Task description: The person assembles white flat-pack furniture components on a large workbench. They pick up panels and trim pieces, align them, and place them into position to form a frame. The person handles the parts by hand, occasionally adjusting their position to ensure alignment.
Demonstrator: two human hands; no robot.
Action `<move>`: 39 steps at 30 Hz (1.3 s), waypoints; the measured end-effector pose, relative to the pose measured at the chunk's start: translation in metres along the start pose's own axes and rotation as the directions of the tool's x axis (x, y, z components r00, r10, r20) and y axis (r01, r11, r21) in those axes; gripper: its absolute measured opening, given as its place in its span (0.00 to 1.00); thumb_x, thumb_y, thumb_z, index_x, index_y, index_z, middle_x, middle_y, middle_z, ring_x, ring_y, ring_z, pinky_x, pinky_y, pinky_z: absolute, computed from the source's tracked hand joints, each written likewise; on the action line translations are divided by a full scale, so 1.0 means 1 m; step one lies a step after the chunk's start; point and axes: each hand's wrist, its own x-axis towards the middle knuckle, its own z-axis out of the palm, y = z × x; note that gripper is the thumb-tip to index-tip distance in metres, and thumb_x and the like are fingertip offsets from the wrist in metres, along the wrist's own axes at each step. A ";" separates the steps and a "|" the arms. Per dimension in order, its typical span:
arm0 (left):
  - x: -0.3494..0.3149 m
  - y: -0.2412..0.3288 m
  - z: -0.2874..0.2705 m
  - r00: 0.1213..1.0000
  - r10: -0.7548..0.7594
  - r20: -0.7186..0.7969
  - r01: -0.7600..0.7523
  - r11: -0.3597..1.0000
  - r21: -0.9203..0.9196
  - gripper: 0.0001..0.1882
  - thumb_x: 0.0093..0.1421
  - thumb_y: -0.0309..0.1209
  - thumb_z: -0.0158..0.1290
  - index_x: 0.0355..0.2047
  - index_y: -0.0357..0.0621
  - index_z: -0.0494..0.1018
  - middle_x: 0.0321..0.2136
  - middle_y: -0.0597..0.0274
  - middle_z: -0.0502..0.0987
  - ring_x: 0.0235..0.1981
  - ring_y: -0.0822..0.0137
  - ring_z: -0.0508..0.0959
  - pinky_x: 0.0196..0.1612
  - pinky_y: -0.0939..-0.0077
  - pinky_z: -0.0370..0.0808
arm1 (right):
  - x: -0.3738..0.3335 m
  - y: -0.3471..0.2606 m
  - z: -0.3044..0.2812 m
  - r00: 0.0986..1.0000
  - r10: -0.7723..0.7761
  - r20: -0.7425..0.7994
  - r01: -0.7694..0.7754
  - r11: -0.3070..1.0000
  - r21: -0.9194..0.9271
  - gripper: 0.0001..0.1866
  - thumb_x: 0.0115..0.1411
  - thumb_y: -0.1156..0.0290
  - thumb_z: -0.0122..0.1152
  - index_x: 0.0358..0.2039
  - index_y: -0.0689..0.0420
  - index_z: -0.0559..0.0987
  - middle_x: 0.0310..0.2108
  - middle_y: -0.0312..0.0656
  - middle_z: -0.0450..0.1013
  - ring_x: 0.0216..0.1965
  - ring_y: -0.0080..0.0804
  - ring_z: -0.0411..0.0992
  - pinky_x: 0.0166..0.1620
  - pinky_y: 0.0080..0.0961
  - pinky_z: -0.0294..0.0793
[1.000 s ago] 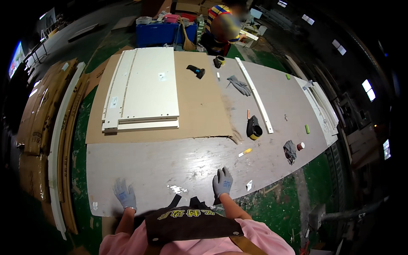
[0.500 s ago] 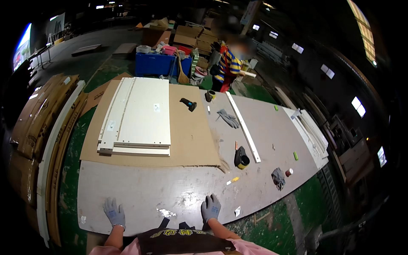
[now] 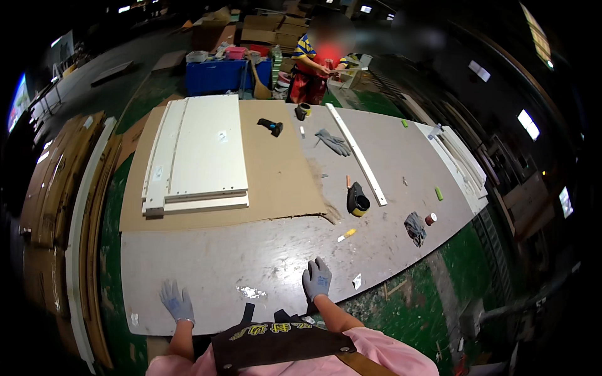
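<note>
Both my hands wear grey work gloves and rest on the near part of a large grey worktable (image 3: 207, 263). My left hand (image 3: 177, 302) lies flat with its fingers spread, holding nothing. Near the table's front edge, my right hand (image 3: 318, 278) is also down on the surface, fingers stretched out and nothing in them. A yellow-handled utility knife (image 3: 346, 235) lies a little beyond my right hand. Farther off on the left, white panels (image 3: 207, 150) with drilled holes are stacked on a sheet of brown cardboard (image 3: 276, 182).
A tape dispenser (image 3: 358, 202), a long white strip (image 3: 357, 153), a spare grey glove (image 3: 332, 142), a cordless drill (image 3: 271, 127) and a crumpled grey cloth (image 3: 414, 229) lie about the table. A co-worker (image 3: 320, 66) stands at its far side. Wrapped flat packages (image 3: 59, 182) stand at left.
The view has shifted, moving the table upward in the picture. The co-worker has turned more toward the table, both hands now in front. My hands still rest on the tabletop.
</note>
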 end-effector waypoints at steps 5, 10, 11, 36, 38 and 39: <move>0.005 0.010 -0.009 1.000 0.010 0.019 -0.009 1.000 -0.015 0.24 0.60 0.39 0.54 0.54 0.42 0.71 0.60 0.45 0.67 0.64 0.45 0.60 0.69 0.47 0.48 | -0.008 0.009 0.012 1.000 0.006 -0.004 -0.006 1.000 -0.022 0.20 0.59 0.63 0.56 0.49 0.58 0.77 0.59 0.54 0.66 0.59 0.53 0.64 0.60 0.46 0.61; 0.007 0.011 -0.013 0.999 0.034 -0.040 -0.034 0.999 0.005 0.24 0.60 0.41 0.53 0.54 0.43 0.72 0.60 0.47 0.66 0.63 0.46 0.61 0.68 0.48 0.49 | -0.010 0.006 0.015 1.000 -0.003 -0.011 0.003 0.999 -0.050 0.21 0.60 0.63 0.55 0.52 0.59 0.76 0.61 0.52 0.64 0.61 0.53 0.61 0.62 0.45 0.58; 0.006 0.010 -0.013 0.999 0.027 -0.036 -0.026 1.000 0.007 0.24 0.60 0.41 0.53 0.54 0.43 0.71 0.60 0.47 0.66 0.63 0.47 0.60 0.68 0.47 0.49 | -0.010 0.007 0.015 1.000 -0.009 -0.017 0.009 0.999 -0.051 0.22 0.60 0.63 0.55 0.52 0.59 0.76 0.61 0.53 0.64 0.61 0.53 0.61 0.62 0.45 0.58; 0.010 0.018 -0.028 0.997 -0.016 0.074 0.016 1.000 -0.001 0.25 0.61 0.41 0.52 0.57 0.45 0.69 0.62 0.49 0.64 0.65 0.49 0.59 0.69 0.48 0.49 | -0.006 0.003 0.011 1.000 -0.007 0.010 0.007 0.997 -0.076 0.22 0.58 0.64 0.55 0.51 0.63 0.76 0.60 0.58 0.65 0.61 0.56 0.62 0.62 0.47 0.60; 0.011 0.018 -0.028 0.998 -0.006 0.061 0.005 1.000 0.011 0.25 0.61 0.41 0.52 0.57 0.45 0.69 0.61 0.49 0.64 0.65 0.49 0.59 0.68 0.48 0.50 | -0.006 0.002 0.011 1.000 0.005 0.021 -0.004 0.997 -0.072 0.22 0.58 0.64 0.55 0.51 0.62 0.76 0.61 0.58 0.64 0.61 0.56 0.62 0.63 0.47 0.60; 0.011 0.018 -0.028 0.999 0.001 0.049 -0.002 1.000 0.020 0.25 0.61 0.41 0.52 0.56 0.45 0.70 0.61 0.49 0.65 0.64 0.49 0.60 0.68 0.49 0.50 | -0.006 0.001 0.011 1.000 -0.002 0.012 0.003 0.997 -0.072 0.22 0.58 0.64 0.55 0.51 0.62 0.76 0.61 0.58 0.65 0.61 0.56 0.62 0.63 0.47 0.60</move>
